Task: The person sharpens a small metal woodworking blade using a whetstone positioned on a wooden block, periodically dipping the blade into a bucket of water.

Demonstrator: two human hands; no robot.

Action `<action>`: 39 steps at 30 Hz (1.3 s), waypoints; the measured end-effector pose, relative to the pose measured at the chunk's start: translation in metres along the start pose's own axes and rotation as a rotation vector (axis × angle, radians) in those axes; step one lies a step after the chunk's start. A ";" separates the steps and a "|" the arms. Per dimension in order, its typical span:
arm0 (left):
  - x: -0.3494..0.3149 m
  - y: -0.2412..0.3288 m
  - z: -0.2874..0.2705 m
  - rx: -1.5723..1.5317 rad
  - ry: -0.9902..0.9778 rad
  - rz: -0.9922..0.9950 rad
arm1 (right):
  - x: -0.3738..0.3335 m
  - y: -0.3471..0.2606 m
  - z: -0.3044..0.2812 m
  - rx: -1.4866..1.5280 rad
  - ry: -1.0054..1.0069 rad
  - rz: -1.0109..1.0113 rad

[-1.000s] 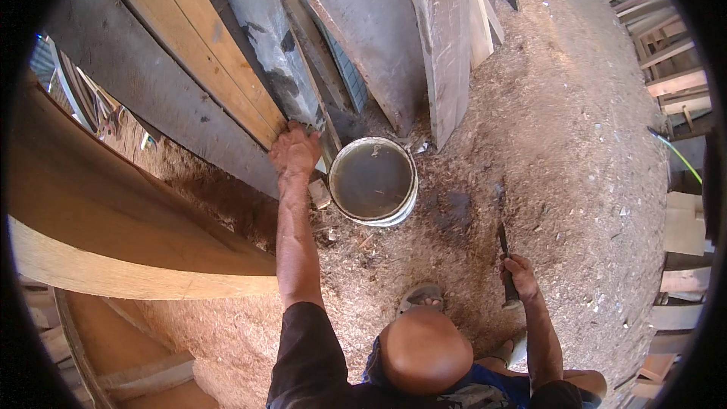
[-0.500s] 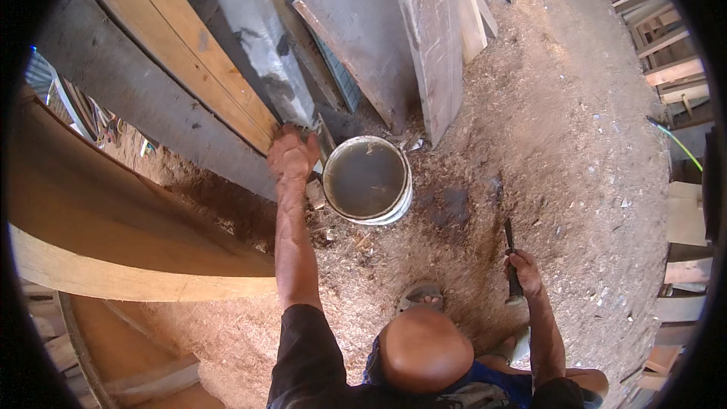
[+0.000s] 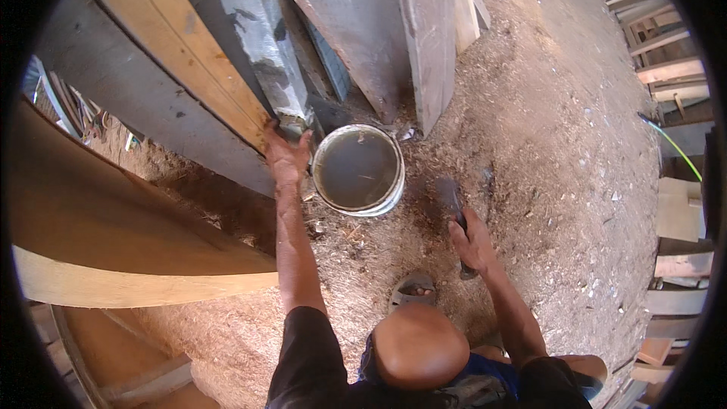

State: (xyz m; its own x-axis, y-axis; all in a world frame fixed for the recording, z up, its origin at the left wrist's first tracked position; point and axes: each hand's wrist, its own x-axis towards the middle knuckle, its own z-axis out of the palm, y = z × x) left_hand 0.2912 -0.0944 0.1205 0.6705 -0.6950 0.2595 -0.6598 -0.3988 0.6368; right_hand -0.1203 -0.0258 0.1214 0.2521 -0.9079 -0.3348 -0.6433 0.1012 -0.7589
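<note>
My left hand [image 3: 286, 160] is at the lower end of a yellowish plank [image 3: 219, 79], fingertips against its edge and thumb spread apart toward a grey, stained post [image 3: 257, 38]. It appears to grip nothing. Close to its right stands a white bucket [image 3: 391, 201] with murkish grey water [image 3: 357, 168] inside. My right hand [image 3: 473, 241] is closed around a dark, flat-bladed hand tool [image 3: 449, 195], held low over the ground right of the bucket. The blade points away from me, slightly blurred, and a handle end shows below the palm.
Grey boards [image 3: 356, 23] lean behind the bucket. At the left, a broad curved brown panel [image 3: 129, 204] with a pale edge reaches near my left forearm. Sawdust and chips cover the dirt floor [image 3: 553, 159]. Stacked lumber [image 3: 678, 265] lines the right side. A sandalled foot [image 3: 413, 288] is below.
My right hand has swung left and forward with the tool, nearer the bucket. My left hand stays by the plank's end, its thumb now more spread. The view has shifted slightly.
</note>
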 end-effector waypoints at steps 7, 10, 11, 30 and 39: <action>-0.011 -0.015 0.019 0.047 0.101 0.082 | 0.037 -0.050 0.015 0.175 -0.056 -0.218; -0.011 -0.025 0.028 0.039 0.184 0.060 | 0.026 -0.052 0.012 0.136 -0.072 -0.166; -0.012 -0.028 0.029 0.018 0.198 0.068 | 0.021 -0.049 0.012 0.149 -0.062 -0.128; 0.005 0.026 -0.010 0.127 0.079 0.000 | 0.018 -0.021 -0.010 -0.040 0.042 -0.037; 0.006 0.013 -0.017 0.084 0.062 0.078 | 0.124 -0.273 -0.047 0.217 0.121 -0.448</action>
State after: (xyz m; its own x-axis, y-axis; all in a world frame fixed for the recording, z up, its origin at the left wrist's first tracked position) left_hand 0.2925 -0.0940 0.1432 0.6340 -0.6888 0.3514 -0.7349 -0.3954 0.5510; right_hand 0.0526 -0.1851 0.3133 0.3745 -0.9210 0.1072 -0.3231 -0.2379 -0.9160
